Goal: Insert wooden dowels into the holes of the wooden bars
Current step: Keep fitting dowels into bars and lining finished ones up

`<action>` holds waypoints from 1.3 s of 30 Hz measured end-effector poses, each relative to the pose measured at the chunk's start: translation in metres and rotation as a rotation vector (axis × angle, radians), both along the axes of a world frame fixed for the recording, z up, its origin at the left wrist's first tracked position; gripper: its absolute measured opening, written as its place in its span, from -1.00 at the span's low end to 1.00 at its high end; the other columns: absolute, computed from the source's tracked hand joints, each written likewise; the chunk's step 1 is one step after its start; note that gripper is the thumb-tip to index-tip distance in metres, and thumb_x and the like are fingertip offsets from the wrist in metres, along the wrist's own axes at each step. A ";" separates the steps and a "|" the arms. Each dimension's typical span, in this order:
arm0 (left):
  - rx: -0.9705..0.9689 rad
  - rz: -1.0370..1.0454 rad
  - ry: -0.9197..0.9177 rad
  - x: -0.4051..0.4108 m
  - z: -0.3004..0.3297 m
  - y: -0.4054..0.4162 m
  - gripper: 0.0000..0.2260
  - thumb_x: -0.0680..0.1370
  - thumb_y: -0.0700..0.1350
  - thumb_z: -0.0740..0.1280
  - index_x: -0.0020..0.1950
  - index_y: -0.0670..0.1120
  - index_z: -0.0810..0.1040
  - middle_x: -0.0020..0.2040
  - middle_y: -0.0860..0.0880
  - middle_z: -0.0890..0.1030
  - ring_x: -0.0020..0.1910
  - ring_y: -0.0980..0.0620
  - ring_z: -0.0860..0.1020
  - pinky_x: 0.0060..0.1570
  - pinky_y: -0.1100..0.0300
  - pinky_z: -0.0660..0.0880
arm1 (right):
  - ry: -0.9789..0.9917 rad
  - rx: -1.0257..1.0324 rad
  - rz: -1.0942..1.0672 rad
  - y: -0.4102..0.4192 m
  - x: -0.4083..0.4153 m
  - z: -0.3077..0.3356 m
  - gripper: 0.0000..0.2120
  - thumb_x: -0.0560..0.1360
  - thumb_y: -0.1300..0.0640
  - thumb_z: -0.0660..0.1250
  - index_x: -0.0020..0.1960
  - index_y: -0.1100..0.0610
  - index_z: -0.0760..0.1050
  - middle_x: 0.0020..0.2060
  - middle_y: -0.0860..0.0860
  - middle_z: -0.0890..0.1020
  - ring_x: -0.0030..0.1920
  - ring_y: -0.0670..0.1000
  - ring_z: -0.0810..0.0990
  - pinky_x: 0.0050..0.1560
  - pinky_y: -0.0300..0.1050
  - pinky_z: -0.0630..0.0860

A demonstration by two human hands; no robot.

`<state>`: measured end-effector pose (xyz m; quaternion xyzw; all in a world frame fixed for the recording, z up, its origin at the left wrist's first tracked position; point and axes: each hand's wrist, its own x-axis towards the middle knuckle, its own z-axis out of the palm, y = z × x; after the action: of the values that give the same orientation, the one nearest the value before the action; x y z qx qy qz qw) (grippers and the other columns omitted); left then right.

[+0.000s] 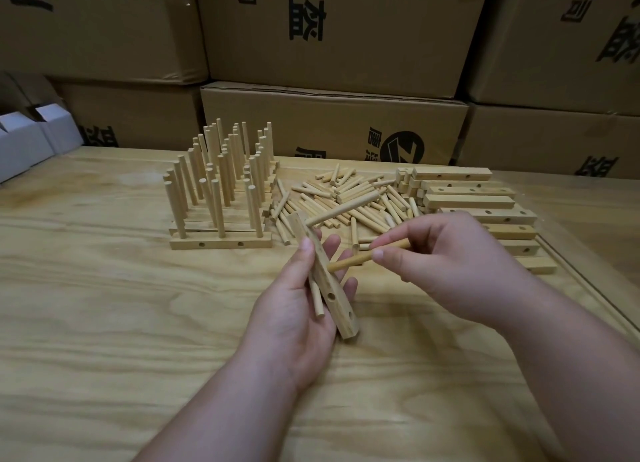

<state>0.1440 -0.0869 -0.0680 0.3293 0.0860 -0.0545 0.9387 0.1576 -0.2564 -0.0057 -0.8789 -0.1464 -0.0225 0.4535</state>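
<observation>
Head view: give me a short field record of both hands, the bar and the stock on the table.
left hand: grips bar, plus a spare dowel against the palm
right hand: pinches dowel, tip at the bar
bar holes: two empty near the lower end
finished bars: far left, dowels upright
loose dowels: centre pile
blank bars: stacked right

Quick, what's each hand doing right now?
Left hand: holding a bar and a spare dowel.
Right hand: pinching a dowel, its tip at the bar.
</observation>
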 end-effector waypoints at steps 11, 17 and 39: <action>0.015 -0.013 0.023 0.000 -0.003 -0.001 -0.73 0.60 0.03 0.32 0.26 0.00 0.61 0.14 -0.04 0.72 0.11 -0.07 0.70 0.13 -0.04 0.58 | -0.080 -0.084 -0.047 0.007 -0.001 -0.008 -0.78 0.47 -0.27 0.34 -0.17 -0.19 0.67 -0.33 0.08 0.61 -0.43 -0.02 0.49 -0.43 -0.14 0.43; -0.016 -0.029 0.029 -0.001 0.000 0.001 -0.72 0.63 0.03 0.29 0.28 -0.03 0.59 0.14 -0.09 0.72 0.13 -0.10 0.69 0.18 -0.09 0.58 | -0.038 0.079 -0.020 0.010 0.000 -0.010 -0.66 0.43 -0.35 0.32 -0.22 -0.12 0.67 -0.43 -0.03 0.62 -0.47 -0.22 0.52 -0.45 -0.37 0.43; -0.074 -0.108 0.080 -0.003 0.005 0.001 -0.77 0.61 -0.03 0.33 0.14 -0.12 0.67 -0.07 -0.10 0.69 -0.10 -0.10 0.72 -0.07 -0.12 0.67 | -0.116 -0.177 -0.184 -0.007 0.019 -0.033 -0.93 0.58 -0.06 0.35 -0.06 -0.24 0.53 -0.24 -0.15 0.63 -0.23 -0.14 0.58 -0.23 -0.09 0.58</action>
<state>0.1409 -0.0857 -0.0633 0.2962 0.1033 -0.1213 0.9417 0.1765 -0.2631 -0.0387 -0.9223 -0.0927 -0.1015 0.3612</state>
